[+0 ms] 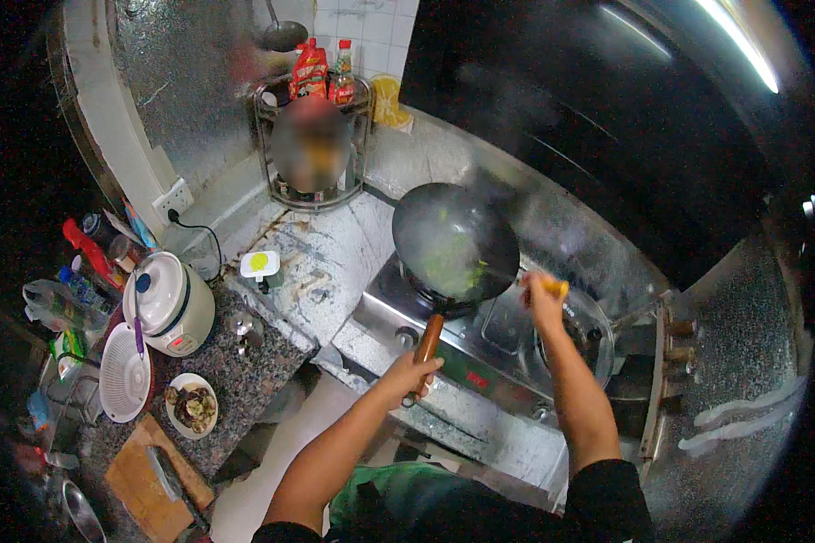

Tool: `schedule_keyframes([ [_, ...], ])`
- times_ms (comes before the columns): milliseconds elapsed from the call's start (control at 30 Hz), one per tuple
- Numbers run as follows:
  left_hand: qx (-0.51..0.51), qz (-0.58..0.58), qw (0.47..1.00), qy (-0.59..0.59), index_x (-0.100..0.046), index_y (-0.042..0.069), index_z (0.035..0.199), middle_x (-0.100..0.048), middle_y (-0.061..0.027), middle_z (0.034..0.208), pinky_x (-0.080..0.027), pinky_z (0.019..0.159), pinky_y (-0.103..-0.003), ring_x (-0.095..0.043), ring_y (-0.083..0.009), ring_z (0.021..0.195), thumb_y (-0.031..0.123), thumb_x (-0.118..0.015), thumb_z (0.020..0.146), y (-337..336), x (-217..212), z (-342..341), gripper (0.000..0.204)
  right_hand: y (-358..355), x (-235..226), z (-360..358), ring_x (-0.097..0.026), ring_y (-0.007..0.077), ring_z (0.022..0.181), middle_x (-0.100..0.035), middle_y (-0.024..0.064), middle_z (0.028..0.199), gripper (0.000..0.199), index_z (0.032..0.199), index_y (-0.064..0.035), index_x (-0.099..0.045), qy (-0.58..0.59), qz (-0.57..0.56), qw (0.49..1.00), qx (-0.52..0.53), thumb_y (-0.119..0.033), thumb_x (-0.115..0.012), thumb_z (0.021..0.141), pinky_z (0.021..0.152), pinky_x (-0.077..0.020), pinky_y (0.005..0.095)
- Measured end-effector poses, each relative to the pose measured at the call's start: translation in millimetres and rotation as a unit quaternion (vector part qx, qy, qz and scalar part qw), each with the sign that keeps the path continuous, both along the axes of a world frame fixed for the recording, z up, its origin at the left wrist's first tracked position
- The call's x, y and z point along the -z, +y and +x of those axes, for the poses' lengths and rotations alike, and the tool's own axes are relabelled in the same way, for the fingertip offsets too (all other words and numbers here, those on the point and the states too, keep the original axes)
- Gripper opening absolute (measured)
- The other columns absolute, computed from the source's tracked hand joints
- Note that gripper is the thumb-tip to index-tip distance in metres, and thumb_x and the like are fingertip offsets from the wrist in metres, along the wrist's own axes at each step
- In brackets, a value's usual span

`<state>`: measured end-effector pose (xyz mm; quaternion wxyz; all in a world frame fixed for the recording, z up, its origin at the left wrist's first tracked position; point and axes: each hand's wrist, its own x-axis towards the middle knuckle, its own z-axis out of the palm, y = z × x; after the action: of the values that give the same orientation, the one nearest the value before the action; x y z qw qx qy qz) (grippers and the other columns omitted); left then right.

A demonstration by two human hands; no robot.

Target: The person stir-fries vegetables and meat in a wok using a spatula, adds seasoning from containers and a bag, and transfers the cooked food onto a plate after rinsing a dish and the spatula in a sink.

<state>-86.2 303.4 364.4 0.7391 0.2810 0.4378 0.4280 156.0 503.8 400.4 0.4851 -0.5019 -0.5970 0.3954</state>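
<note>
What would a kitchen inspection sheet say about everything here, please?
Surface: pale counter streaked dark; speckled counter beside it.
Things in use: black wok with greens, hazy with steam, over the stove.
Clutter: knife on cutting board; plate of sliced food; rice cooker; colander.
Hands: left hand grips the wok's wooden handle; right hand grips a yellow handle, its tool end unclear.
Cables: black cord plugged into the wall socket, far end unclear.
Surroundings: bottle on a corner rack; large dark panel beyond the stove.
</note>
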Motion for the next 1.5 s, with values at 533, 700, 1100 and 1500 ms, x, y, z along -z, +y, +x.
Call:
schedule_keyframes([
  [533,-0.086,0.101,0.97,0.205,-0.051,0.008,0.091,-0.053,-0.004,0.068,-0.044,0.054,-0.03,-0.055,-0.0163,0.061,0.04,-0.06,0.081,-9.9,43.1,9.9,0.035,3.1,-67.4,-45.5,-0.047,0.0093,0.063,-0.058,-0.0012,0.078,0.026,0.092,-0.011,-0.063,-0.037,-0.147,0.984,0.097,-0.034,-0.058,0.081,0.054,-0.0365,0.0258],
  [700,-0.27,0.119,0.954,-0.046,-0.056,0.007,0.097,-0.059,-0.0039,0.086,-0.042,0.073,-0.028,-0.052,-0.0144,0.075,0.037,-0.049,0.089,-6.6,-21.0,62.8,0.033,-114.1,-49.9,-41.9,-0.048,0.0112,0.06,-0.053,-0.0015,0.072,0.042,0.098,-0.009,-0.057,0.113,-0.314,0.939,-0.086,-0.047,-0.056,0.08,0.05,-0.0373,0.0234],
  [1100,-0.068,0.182,0.978,-0.077,-0.047,-0.003,0.114,-0.056,-0.0174,0.104,-0.039,0.091,-0.036,-0.055,-0.0241,0.096,0.025,-0.039,0.094,-62.7,-85.6,34.9,0.036,-164.0,19.7,19.6,-0.054,0.0162,0.083,-0.046,0.0117,0.122,0.062,0.13,-0.0008,-0.033,-0.187,0.019,0.979,-0.076,-0.018,-0.063,0.078,0.069,-0.0451,0.0272],
  [1500,-0.047,-0.057,0.995,-0.072,-0.046,0.009,0.094,-0.049,-0.0002,0.065,-0.039,0.038,-0.022,-0.046,-0.0094,0.046,0.024,-0.064,0.078,-10.2,9.3,12.8,0.028,-33.7,-75.3,-51.4,-0.055,0.0111,0.06,-0.061,0.0021,0.075,0.015,0.085,-0.0106,-0.057,0.131,-0.096,0.986,-0.046,-0.025,-0.055,0.082,0.05,-0.042,0.0242],
])
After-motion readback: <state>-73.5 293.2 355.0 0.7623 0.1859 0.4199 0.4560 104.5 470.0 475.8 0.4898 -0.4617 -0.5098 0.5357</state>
